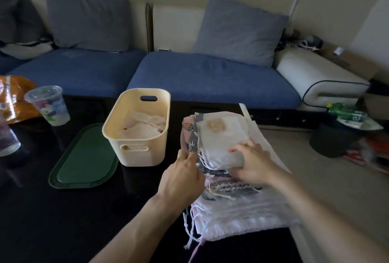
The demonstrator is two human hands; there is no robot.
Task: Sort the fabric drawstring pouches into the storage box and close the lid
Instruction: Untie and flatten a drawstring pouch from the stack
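A cream storage box stands open on the dark table with a few pale pouches inside. Its green lid lies flat to the left of it. To the right lies a pile of fabric drawstring pouches, with a white pouch on top and a pink printed one showing beneath. My left hand pinches the pile's left edge by the cords. My right hand grips the near edge of the white top pouch, fingers curled over it.
A lidded plastic cup and an orange bag sit at the table's far left, with a glass at the left edge. A blue sofa runs behind the table. Clutter and a dark bin lie on the floor to the right.
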